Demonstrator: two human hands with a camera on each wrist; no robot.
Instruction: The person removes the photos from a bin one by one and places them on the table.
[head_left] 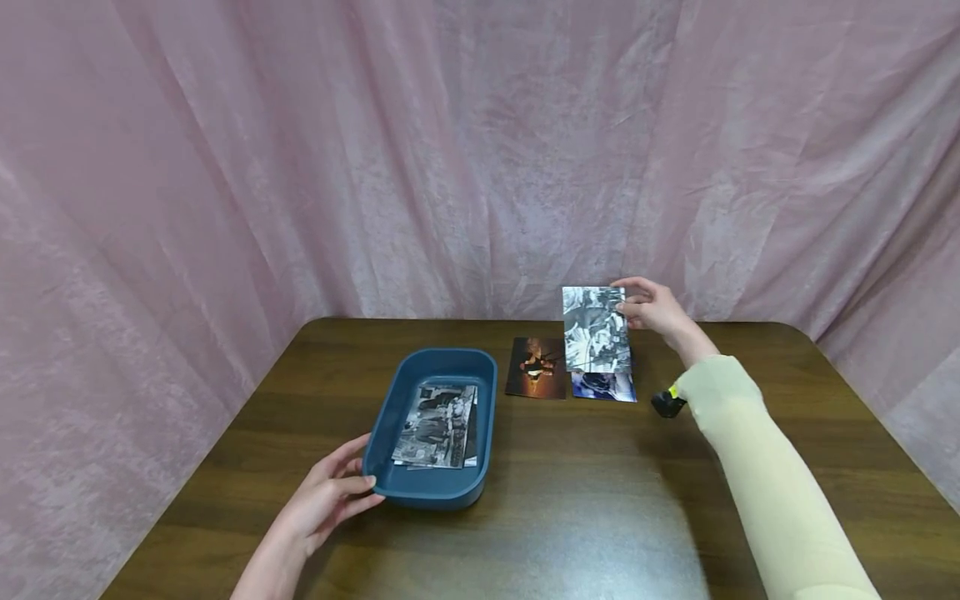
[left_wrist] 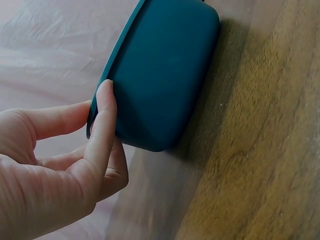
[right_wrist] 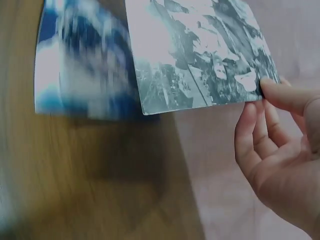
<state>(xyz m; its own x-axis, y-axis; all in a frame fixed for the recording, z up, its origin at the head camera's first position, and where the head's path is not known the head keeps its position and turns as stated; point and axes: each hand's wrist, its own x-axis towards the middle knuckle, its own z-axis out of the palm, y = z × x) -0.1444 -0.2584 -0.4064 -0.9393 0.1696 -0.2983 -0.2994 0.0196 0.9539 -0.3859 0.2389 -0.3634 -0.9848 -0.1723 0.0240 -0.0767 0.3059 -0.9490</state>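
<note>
Right hand (head_left: 660,313) pinches a grey picture (head_left: 596,333) above a blue picture (head_left: 604,387)

The blue picture is partly covered in the head view: only its lower strip shows below the grey picture. In the right wrist view it is blurred and its top is cut off, so I cannot read well what is printed on it. In the blue box (head_left: 450,500), several grey prints (head_left: 433,429) lie one on another; the top one hides most of the others, and their number I cannot tell. A small black object (head_left: 666,405) with a yellow-green part shows beside the sleeve (head_left: 765,475), but I cannot say what it is. The near edge of the tabletop (head_left: 270,450) is cut off.

The right hand is narrow, with its thumb on the front of the grey picture, at the right border, and fingers behind. This picture is near the far edge of the tabletop, right of the middle. The left hand (head_left: 318,504) is also nearly closed and grips the rim of the box at its near left corner; in the left wrist view one fingertip presses the outer wall. The box stands left of the tabletop's middle. Between box and blue picture lies a dark orange picture (head_left: 536,383), toward the far edge.
</note>
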